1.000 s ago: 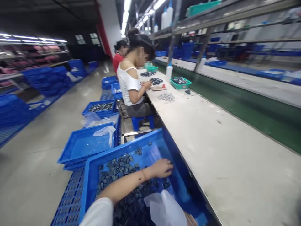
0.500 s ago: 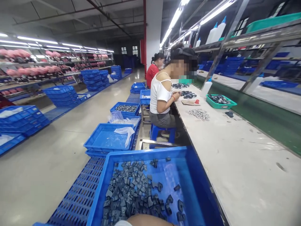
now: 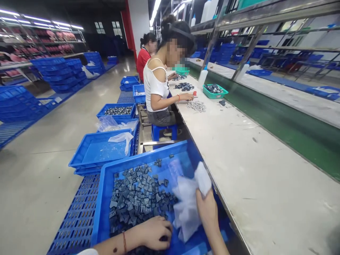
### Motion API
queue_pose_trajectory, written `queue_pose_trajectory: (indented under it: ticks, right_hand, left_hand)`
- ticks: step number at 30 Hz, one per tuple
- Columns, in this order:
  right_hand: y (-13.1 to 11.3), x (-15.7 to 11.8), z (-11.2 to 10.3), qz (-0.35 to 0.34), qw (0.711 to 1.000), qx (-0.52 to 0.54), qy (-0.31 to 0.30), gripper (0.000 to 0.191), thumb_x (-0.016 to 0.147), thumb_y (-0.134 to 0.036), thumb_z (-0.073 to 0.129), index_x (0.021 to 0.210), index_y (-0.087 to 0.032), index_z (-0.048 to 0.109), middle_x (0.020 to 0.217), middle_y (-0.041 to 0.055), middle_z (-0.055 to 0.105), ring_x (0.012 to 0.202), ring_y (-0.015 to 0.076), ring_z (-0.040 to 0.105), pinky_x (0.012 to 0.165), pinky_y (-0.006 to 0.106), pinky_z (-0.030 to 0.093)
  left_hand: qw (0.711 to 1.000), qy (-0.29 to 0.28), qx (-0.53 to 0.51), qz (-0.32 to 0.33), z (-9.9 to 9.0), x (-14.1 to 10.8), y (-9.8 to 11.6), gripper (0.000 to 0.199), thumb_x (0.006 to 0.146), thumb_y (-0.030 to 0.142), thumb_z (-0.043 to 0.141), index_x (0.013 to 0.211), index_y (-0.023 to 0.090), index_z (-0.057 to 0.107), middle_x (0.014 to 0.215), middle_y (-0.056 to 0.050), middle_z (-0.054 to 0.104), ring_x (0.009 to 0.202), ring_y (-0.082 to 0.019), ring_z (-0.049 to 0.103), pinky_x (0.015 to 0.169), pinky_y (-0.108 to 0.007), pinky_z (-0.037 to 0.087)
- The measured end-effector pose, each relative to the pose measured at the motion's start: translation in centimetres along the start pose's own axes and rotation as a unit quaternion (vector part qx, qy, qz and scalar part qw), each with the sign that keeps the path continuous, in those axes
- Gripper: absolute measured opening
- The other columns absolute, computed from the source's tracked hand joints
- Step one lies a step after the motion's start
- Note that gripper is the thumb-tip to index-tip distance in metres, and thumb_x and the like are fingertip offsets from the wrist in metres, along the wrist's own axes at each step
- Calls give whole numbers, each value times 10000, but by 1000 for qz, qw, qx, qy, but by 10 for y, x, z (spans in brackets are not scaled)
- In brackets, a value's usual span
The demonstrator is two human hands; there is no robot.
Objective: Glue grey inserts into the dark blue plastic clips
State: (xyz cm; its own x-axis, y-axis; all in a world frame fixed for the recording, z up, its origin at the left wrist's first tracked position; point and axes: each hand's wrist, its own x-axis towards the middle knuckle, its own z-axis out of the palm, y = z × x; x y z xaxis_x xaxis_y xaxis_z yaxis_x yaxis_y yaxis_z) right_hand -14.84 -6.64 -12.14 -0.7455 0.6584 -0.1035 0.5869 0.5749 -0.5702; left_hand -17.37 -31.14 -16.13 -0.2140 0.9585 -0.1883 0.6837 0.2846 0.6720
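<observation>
A blue tray in front of me holds a heap of small dark grey moulded pieces. Low over the near end of that heap is my left hand, its fingers curled downward; whatever they may hold is hidden. At the tray's right side, my right hand is closed around a whitish translucent plastic bag. The bag hangs crumpled inside the tray, and a folded white end sticks up above the fist.
Along the right runs a long pale worktable. A co-worker in a white top sits at it, one hand by a pile of light pieces. A green basket and white bottle stand beyond. More blue trays line the left.
Both my hands have come into view over the tray, the right one with the plastic bag. My view has shifted right and down. The co-worker's arm now reaches to the light pieces.
</observation>
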Motion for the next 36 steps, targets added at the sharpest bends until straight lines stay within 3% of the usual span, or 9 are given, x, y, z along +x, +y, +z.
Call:
queue_pose_trajectory:
  ticks: [2,4,6,9,10,12,16,27,36]
  right_hand:
    - [-26,30,3,-13,999,-29,15,744,994,-458,465,1567,4,354,1304,298,646,1185,394,656,983,474,503]
    - [-48,45,9,-15,998,-56,27,824,977,-427,494,1605,41,238,1349,370,577,1240,457,606,1014,563,458]
    - [-64,41,22,-34,996,-75,33,801,993,-374,455,1637,4,165,1507,394,416,1378,487,479,1083,641,368]
    - [-75,11,54,-109,990,-87,-13,676,1013,-347,427,1651,-186,269,1706,207,204,1554,407,223,1205,633,205]
    - [-76,0,67,-133,986,-87,-44,636,1006,-363,457,1622,-241,356,1710,148,237,1561,377,218,1221,607,196]
    - [-77,-19,93,-141,981,-88,-98,604,1000,-426,492,1569,-225,466,1645,181,373,1507,391,332,1190,616,253]
    - [-80,-41,132,-132,974,-82,-167,680,967,-547,547,1554,-208,495,1560,246,476,1413,428,461,1133,671,296]
    - [-95,-59,147,-134,966,-15,-222,605,932,-601,573,1418,-242,620,1424,218,606,1363,428,509,1146,680,259]
    - [-118,-66,145,-142,953,99,-250,413,978,-449,566,1361,-308,634,1244,99,750,1210,298,665,1160,550,300]
  left_hand:
    - [996,65,-6,-67,-10,-17,-1,79,927,278,703,990,249,740,1200,-29,733,1110,-207,690,1028,-373,547]
    - [970,164,6,-179,-24,-39,-7,163,968,246,604,1047,280,742,1377,-39,664,1313,-259,593,1147,-426,462]
    - [907,271,25,-322,-37,-65,-18,313,1049,280,429,1214,242,691,1532,-114,525,1454,-334,450,1202,-563,377]
    - [768,379,43,-514,-45,-95,-42,380,1058,313,453,1376,145,577,1548,-214,458,1439,-405,444,1131,-667,411]
    - [729,398,45,-555,-45,-99,-50,390,1038,327,533,1384,151,568,1513,-194,499,1379,-380,511,1093,-636,464]
    - [667,421,44,-613,-43,-96,-64,420,989,349,649,1366,175,582,1425,-138,584,1243,-310,617,1018,-551,545]
    - [595,440,25,-672,-41,-69,-78,403,985,372,658,1333,176,602,1350,-119,630,1147,-271,662,954,-496,583]
    - [639,475,-120,-593,-24,-49,-77,402,983,367,663,1333,179,602,1345,-116,632,1138,-268,666,943,-485,589]
    - [625,547,-309,-463,-12,-18,-75,374,988,363,656,1305,170,617,1317,-112,649,1121,-261,673,938,-480,591]
